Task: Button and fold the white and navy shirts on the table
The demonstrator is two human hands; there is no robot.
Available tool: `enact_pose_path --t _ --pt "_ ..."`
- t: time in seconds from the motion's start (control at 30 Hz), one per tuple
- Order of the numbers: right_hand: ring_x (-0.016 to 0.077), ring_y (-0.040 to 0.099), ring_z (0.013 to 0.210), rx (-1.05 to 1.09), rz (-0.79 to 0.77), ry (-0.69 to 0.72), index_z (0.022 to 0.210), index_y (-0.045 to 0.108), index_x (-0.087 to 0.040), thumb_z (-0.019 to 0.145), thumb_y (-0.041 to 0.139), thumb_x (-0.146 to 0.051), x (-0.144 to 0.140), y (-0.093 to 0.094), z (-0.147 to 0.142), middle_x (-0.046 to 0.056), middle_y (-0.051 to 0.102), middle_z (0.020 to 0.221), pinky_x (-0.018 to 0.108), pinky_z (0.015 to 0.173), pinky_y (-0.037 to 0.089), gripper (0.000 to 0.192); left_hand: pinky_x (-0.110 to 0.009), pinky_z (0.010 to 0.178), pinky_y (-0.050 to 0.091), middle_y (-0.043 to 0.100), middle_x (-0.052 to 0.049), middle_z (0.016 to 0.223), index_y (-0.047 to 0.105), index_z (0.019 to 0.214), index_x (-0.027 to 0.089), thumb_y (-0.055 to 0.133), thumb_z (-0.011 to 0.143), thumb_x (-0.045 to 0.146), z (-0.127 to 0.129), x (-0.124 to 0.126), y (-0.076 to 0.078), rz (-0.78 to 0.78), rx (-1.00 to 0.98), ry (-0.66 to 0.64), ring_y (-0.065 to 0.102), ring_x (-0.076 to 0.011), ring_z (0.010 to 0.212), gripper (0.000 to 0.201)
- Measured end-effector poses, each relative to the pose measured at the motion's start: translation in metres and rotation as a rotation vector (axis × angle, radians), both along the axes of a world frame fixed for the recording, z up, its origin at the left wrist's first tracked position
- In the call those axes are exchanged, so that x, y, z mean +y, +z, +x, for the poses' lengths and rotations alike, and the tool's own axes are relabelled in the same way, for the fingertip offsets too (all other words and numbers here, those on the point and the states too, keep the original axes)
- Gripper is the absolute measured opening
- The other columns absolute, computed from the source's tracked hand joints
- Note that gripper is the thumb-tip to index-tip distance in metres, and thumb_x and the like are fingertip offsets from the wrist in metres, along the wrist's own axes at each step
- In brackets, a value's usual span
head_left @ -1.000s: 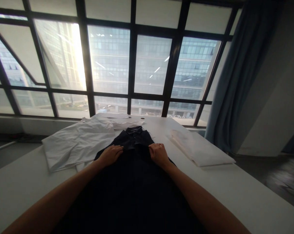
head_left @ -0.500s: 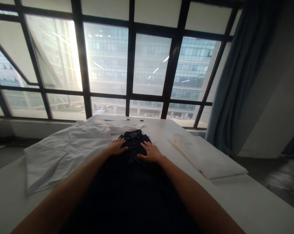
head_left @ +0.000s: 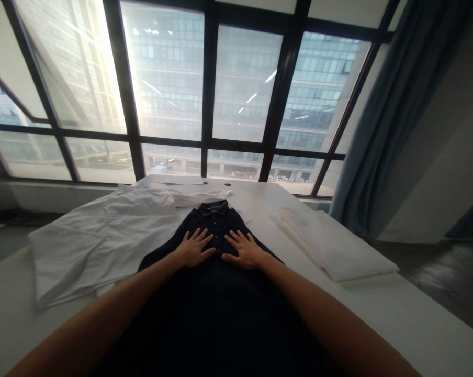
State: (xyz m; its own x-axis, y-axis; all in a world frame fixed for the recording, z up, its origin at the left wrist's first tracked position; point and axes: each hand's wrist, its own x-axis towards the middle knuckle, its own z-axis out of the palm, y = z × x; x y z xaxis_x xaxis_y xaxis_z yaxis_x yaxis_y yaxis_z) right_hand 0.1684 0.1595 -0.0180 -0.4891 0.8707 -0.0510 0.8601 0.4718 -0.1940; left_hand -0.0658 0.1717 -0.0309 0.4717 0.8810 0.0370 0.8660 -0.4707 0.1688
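A dark navy collared shirt (head_left: 216, 222) lies on the white table with its buttoned front facing up and its collar toward the window. My left hand (head_left: 196, 248) rests flat on the left of the button line, fingers spread. Opposite it, my right hand (head_left: 244, 250) presses flat on the right of the buttons, fingers also apart. Neither hand grips the cloth. The lower part of the shirt runs toward me and is too dark to tell from my own clothing.
To the left, a white garment (head_left: 103, 225) is spread over the white table (head_left: 401, 314). A folded white cloth (head_left: 346, 246) lies to the right. Behind the table stand framed windows (head_left: 246, 89), with a blue curtain (head_left: 373, 131) at the right.
Both hands have slid from near the collar toward me along the shirt front. More of the shirt's shoulders and sides now shows, spread flat. The view has tilted slightly down.
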Motion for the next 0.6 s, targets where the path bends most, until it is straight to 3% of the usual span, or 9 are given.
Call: enact_pose_path --t 0.13,0.23,0.3,0.37,0.47,0.6 --pt "0.0324 0.013 0.144 -0.021 0.127 -0.132 0.152 0.027 -0.017 0.091 0.027 -0.072 -0.017 0.008 0.008 0.012 0.020 0.157 0.054 0.114 0.007 0.082 -0.056 0.113 0.014 0.024 -0.010 0.157 0.034 0.149 0.023 0.028 0.097 0.054 -0.007 -0.021 0.016 0.137 0.041 0.093 0.020 -0.0318 0.144 0.061" --pt "0.0318 0.036 0.135 -0.008 0.214 -0.366 0.142 0.044 -0.012 0.096 0.032 -0.060 -0.039 0.015 0.032 0.019 0.039 0.147 0.046 0.109 0.027 0.067 -0.051 0.110 0.025 0.039 -0.014 0.150 0.047 0.140 0.017 0.035 0.095 0.048 -0.032 -0.050 0.031 0.265 0.076 0.242 0.034 -0.0320 0.138 0.056" --pt "0.0318 0.049 0.123 0.007 0.192 -0.530 0.134 0.051 -0.009 0.094 0.041 -0.056 -0.057 0.021 0.054 0.022 0.050 0.135 0.041 0.100 0.038 0.063 -0.048 0.102 0.036 0.050 -0.018 0.140 0.055 0.131 0.013 0.040 0.092 0.049 -0.055 -0.072 0.039 0.272 0.112 0.372 0.045 -0.0343 0.128 0.055" --pt "0.0320 0.058 0.111 0.023 0.074 -0.638 0.124 0.057 -0.005 0.090 0.050 -0.056 -0.074 0.027 0.076 0.023 0.059 0.122 0.037 0.090 0.045 0.062 -0.044 0.093 0.043 0.057 -0.021 0.129 0.059 0.124 0.010 0.042 0.090 0.051 -0.078 -0.093 0.044 0.194 0.136 0.491 0.052 -0.0350 0.119 0.056" --pt "0.0269 0.065 0.086 0.079 -0.214 -0.691 0.101 0.066 -0.003 0.086 0.058 -0.056 -0.100 0.035 0.100 0.020 0.067 0.096 0.032 0.072 0.049 0.055 -0.036 0.081 0.048 0.064 -0.020 0.115 0.064 0.113 0.008 0.048 0.084 0.055 -0.104 -0.116 0.049 -0.013 0.116 0.587 0.060 -0.0324 0.105 0.057" --pt "0.0145 0.059 0.062 0.168 -0.400 -0.675 0.082 0.065 -0.007 0.081 0.068 -0.052 -0.132 0.041 0.116 0.008 0.063 0.074 0.026 0.058 0.046 0.045 -0.031 0.062 0.047 0.069 -0.013 0.078 0.068 0.084 0.010 0.059 0.075 0.059 -0.119 -0.137 0.049 -0.249 0.001 0.612 0.064 -0.0253 0.068 0.051"
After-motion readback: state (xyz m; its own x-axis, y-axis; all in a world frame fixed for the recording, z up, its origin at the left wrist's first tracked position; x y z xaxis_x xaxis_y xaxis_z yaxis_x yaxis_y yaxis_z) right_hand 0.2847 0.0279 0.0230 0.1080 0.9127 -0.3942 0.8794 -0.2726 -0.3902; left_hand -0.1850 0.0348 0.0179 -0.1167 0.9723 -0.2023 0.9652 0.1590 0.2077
